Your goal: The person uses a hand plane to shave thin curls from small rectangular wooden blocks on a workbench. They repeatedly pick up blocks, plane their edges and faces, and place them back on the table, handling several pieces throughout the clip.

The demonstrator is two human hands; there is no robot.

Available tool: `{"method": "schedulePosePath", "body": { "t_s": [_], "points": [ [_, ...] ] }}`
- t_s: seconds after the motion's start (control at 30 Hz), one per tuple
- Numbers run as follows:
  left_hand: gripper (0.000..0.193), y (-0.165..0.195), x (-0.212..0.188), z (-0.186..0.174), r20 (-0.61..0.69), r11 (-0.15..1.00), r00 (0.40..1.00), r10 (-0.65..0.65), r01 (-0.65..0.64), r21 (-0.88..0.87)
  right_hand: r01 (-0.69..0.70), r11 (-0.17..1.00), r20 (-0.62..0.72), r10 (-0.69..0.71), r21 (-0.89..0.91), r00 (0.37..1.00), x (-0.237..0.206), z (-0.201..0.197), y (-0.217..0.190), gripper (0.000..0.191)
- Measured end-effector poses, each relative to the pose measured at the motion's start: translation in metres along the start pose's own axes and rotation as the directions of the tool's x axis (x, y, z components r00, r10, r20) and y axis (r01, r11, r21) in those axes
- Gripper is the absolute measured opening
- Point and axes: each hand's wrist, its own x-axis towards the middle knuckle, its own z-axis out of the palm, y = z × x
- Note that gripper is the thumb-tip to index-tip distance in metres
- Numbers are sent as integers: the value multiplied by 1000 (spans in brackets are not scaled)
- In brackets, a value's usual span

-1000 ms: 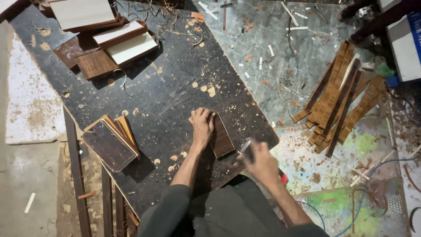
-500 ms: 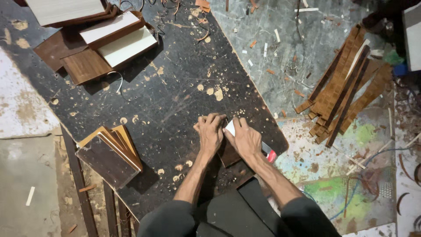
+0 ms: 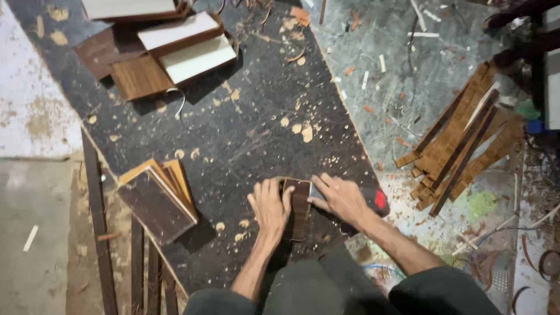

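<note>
A small dark wood panel [image 3: 300,205] lies at the near edge of the black worktop [image 3: 245,128], just in front of the person, with its long side running near to far. The left hand [image 3: 270,205] rests flat on the worktop against the panel's left edge, fingers spread and pointing away, the thumb touching the wood; it presses rather than clasps, with nothing enclosed in it. The right hand [image 3: 343,198] sits just to the right of the panel, closed around a tool with a black body and a red end [image 3: 373,200], whose pale front tip meets the panel's far right corner. The fingers lie over the tool, so the panel sits between the two hands, touched by both sides.

To the left on the worktop, near its edge, a stack of laminated boards [image 3: 157,198] lies fanned, dark face up with lighter orange edges showing. At the far left stand several larger boards [image 3: 175,49], some pale-faced, some wood-grained. Pale chips and shavings are scattered across the black surface. To the right, on the speckled grey floor [image 3: 385,87], a heap of thin wooden strips [image 3: 461,146] lies criss-crossed, well apart from the hands.
</note>
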Motion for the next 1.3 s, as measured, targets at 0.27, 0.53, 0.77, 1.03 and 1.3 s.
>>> {"method": "schedulePosePath", "body": {
  "t_s": [0.27, 0.53, 0.77, 1.03, 1.3],
  "points": [
    [36, 8, -9, 6, -97, 995, 993, 62, -54, 82, -306, 948, -80, 314, 90, 946, -16, 18, -53, 54],
    [45, 13, -20, 20, -129, 999, 991, -21, 25, 33, -177, 983, 81, 172, 54, 982, 30, 11, -25, 54],
    [37, -31, 12, -30, 223, 830, 806, 548, -557, -28, -25, 996, -35, 28, 90, 999, 27, 15, -35, 53],
    [28, -58, 15, -19, 365, 702, 665, 651, -711, 43, -66, 994, 33, 63, 92, 997, 22, 28, -43, 59],
    [32, -50, -9, -38, -351, 960, 896, 273, -231, 158, 326, 945, 91, -322, -27, 942, 49, 22, -21, 54]
  ]
}}
